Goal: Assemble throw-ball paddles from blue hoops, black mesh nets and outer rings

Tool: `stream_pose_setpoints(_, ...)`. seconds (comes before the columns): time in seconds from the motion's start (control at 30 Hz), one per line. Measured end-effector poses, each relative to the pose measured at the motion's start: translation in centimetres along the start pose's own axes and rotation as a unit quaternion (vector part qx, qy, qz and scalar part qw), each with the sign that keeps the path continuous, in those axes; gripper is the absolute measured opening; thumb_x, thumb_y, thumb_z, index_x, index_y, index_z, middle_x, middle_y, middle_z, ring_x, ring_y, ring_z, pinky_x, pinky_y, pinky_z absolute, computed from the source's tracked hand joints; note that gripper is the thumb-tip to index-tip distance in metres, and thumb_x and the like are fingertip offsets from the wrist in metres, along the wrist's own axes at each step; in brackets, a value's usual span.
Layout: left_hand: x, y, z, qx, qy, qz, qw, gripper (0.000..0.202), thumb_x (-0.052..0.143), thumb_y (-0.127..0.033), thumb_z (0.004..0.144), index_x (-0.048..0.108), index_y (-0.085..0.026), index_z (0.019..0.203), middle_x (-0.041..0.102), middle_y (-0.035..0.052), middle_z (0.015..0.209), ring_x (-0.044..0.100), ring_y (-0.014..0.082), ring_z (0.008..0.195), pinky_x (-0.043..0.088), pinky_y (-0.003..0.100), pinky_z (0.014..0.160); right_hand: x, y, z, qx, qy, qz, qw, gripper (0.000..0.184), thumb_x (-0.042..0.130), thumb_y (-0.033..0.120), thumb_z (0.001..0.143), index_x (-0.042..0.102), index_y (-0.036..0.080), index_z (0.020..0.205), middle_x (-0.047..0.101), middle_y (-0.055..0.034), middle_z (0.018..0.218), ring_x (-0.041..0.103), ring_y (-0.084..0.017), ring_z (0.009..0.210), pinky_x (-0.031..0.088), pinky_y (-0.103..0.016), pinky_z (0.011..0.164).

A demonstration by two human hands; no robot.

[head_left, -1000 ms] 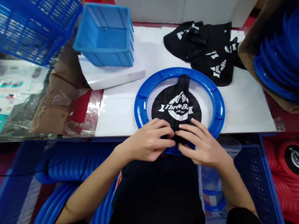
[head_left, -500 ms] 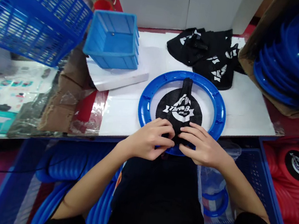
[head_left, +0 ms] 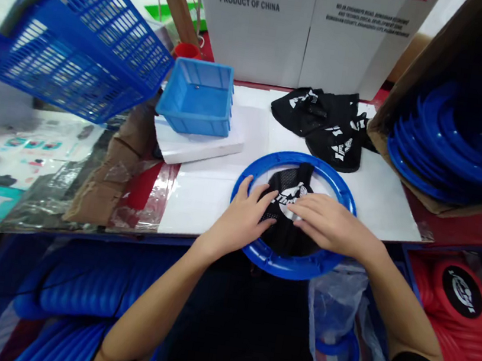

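Note:
A blue plastic ring (head_left: pixel 285 268) lies at the front edge of the white work surface. Inside it is a round black mesh fabric piece (head_left: pixel 292 243) with a white printed logo, partly covered by my hands. My left hand (head_left: pixel 239 219) is over the ring's left side, fingers spread and fingertips on the mesh. From the right, my right hand (head_left: pixel 331 223) reaches across the ring with its fingers stretched out over the logo. Behind the ring, several more black fabric pieces (head_left: pixel 338 143) lie in a loose pile.
A small blue bin (head_left: pixel 192 125) stands on a white block, beside a tilted blue basket (head_left: pixel 82 62). At right, a cardboard box (head_left: pixel 380 128) holds blue discs (head_left: pixel 438 148). Red rings (head_left: pixel 455 342) and blue rings (head_left: pixel 81 292) are stacked below the table, near a clear bag (head_left: pixel 334 313).
Both hands have moved from the mesh's front edge up over its middle. My left fingers have spread. The camera view has shifted, showing more of the cartons behind.

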State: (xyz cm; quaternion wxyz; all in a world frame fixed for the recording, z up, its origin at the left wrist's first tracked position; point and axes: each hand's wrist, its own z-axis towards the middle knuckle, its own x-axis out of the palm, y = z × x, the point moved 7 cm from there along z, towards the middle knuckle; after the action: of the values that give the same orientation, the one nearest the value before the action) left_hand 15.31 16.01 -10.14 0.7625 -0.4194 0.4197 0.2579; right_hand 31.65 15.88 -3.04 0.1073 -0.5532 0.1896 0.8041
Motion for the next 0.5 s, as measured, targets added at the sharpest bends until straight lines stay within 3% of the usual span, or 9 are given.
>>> stream_pose_setpoints(0.07,0.0,0.2,0.6,0.054,0.057,-0.040,0.996,0.060,0.074,-0.031,0.091,0.054,-0.023,0.147,0.057,0.0134,0.149,0.031,0.0424,0.154,0.035,0.067,0.121,-0.1,-2.3,1.3,0.006,0.024,-0.006,1.000,0.030,0.050,0.023,0.107,0.072,0.018,0.126,0.076,-0.0124,0.110,0.069,-0.026,0.102,0.059,-0.045,0.090)
stream_pose_setpoints(0.13,-0.6,0.6,1.5,0.109,0.108,-0.089,0.984,0.061,0.079,-0.031,0.087,0.058,-0.026,0.144,0.061,0.0111,0.147,0.036,0.0382,0.153,0.038,0.063,0.121,0.3,-4.6,2.7,0.008,0.047,-0.025,0.999,0.025,0.054,0.024,0.105,0.077,0.020,0.115,0.075,-0.0120,0.108,0.067,-0.027,0.103,0.057,-0.047,0.092)
stream_pose_setpoints(0.27,-2.0,1.9,4.7,0.132,0.132,-0.164,0.969,0.042,0.076,-0.035,0.090,0.066,-0.025,0.131,0.069,0.0108,0.134,0.057,0.0296,0.135,0.052,0.050,0.109,2.2,-8.0,4.7,0.004,0.091,-0.015,0.996,0.013,0.073,0.026,0.094,0.081,0.025,0.104,0.065,-0.0136,0.134,0.051,-0.037,0.136,0.044,-0.063,0.113)
stream_pose_setpoints(0.37,-1.7,2.0,6.8,0.114,0.118,-0.103,0.981,0.016,0.068,-0.030,0.095,0.072,-0.021,0.108,0.074,0.0099,0.110,0.064,0.0276,0.114,0.056,0.045,0.098,4.3,-9.4,5.1,0.017,0.101,0.044,0.994,0.020,0.078,0.025,0.090,0.079,0.027,0.109,0.057,-0.0125,0.148,0.045,-0.037,0.146,0.040,-0.065,0.118)
stream_pose_setpoints(0.5,-0.7,1.6,8.4,0.109,0.115,0.030,0.987,0.013,0.072,-0.023,0.089,0.072,-0.016,0.101,0.074,0.0122,0.100,0.061,0.0325,0.110,0.055,0.046,0.090,5.4,-10.4,4.9,0.044,0.055,0.119,0.990,0.005,0.072,0.020,0.092,0.076,0.022,0.095,0.056,-0.0141,0.150,0.051,-0.033,0.142,0.043,-0.060,0.118)
